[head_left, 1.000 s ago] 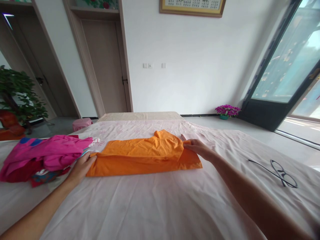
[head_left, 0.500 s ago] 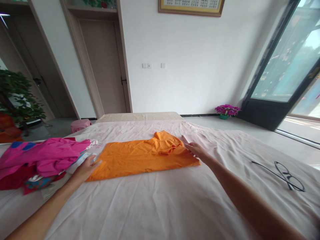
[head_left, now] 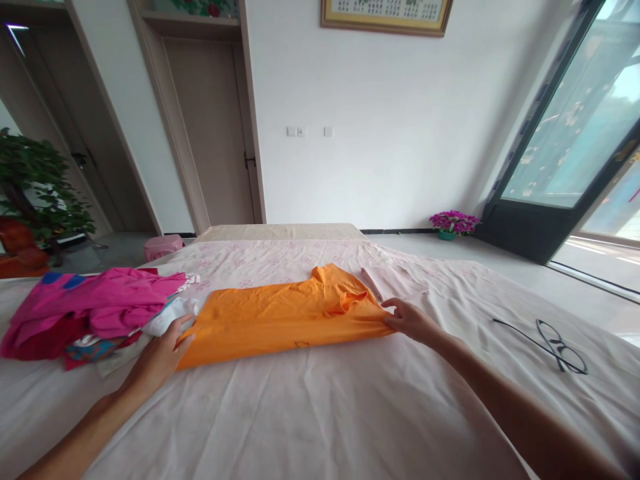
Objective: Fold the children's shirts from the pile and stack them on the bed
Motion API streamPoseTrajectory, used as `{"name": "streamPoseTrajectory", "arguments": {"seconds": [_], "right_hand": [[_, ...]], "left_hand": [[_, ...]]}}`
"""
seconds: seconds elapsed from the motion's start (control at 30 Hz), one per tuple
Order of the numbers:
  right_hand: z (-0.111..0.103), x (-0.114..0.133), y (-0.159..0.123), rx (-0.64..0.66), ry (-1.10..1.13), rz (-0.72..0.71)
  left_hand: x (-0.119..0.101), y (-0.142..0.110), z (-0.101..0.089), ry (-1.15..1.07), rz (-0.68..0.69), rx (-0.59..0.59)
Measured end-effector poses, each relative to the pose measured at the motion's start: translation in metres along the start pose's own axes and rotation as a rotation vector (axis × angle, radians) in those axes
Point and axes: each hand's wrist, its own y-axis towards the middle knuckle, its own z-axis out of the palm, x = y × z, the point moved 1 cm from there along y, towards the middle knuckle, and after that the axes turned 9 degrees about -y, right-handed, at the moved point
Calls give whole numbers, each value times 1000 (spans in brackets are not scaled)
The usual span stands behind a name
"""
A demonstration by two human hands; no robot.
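An orange T-shirt point(head_left: 270, 320) lies folded lengthwise across the bed, its sleeve and neck toward the right and a small dark print near the front edge. My left hand point(head_left: 167, 347) grips its near left corner between thumb and fingers. At the opposite end, my right hand point(head_left: 410, 321) pinches the near right corner, and the cloth is drawn taut between the two. Parts of the fingertips are hidden in the fabric. Left of the shirt, just beyond my left hand, is a heap of clothes point(head_left: 115, 303), mostly bright pink with red, white and patterned pieces.
A pale flowered sheet point(head_left: 320, 413) covers the bed. Black-framed glasses point(head_left: 560, 347) lie on it at the right. Beyond the bed stand a pink stool point(head_left: 164, 247), a pot of purple flowers point(head_left: 454, 222) and a leafy plant point(head_left: 40, 180).
My right hand has shifted toward me to the shirt's near right corner and closed on it. My left hand has closed on the left corner. The front edge looks slightly raised.
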Motion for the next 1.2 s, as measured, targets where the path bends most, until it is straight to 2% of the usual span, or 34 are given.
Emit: {"name": "streamPoseTrajectory", "arguments": {"seconds": [0.1, 0.2, 0.27, 0.37, 0.43, 0.5, 0.6, 0.7, 0.87, 1.0, 1.1, 1.2], "right_hand": [[-6, 1, -18, 18, -188, 1], [-10, 24, -27, -117, -323, -49], [-10, 47, -27, -130, -344, -126], [-1, 80, -17, -16, -358, -245], [7, 95, -4, 33, -346, -326], [15, 102, 9, 19, -301, -405], [24, 103, 21, -72, -227, -413], [32, 101, 19, -128, -184, -362], [53, 96, -1, -18, -263, -486], [65, 81, -6, 51, -394, -363], [66, 70, -4, 39, -430, -264], [64, 65, -2, 17, -441, -230]], "left_hand": [[-1, -23, -2, 88, 84, 70], [-19, -32, -9, 257, 189, 7], [-37, -30, -12, 335, 270, -57], [-63, -22, -5, 254, 390, -66], [-75, -19, 6, 153, 433, 0], [-80, -18, 20, 87, 437, 85], [-78, -22, 36, 51, 411, 139], [-70, -26, 46, 46, 402, 97], [-56, -26, 51, 108, 431, 66], [-45, -26, 50, 214, 431, 103], [-35, -27, 51, 303, 350, 117], [-30, -29, 50, 345, 287, 158]]}}
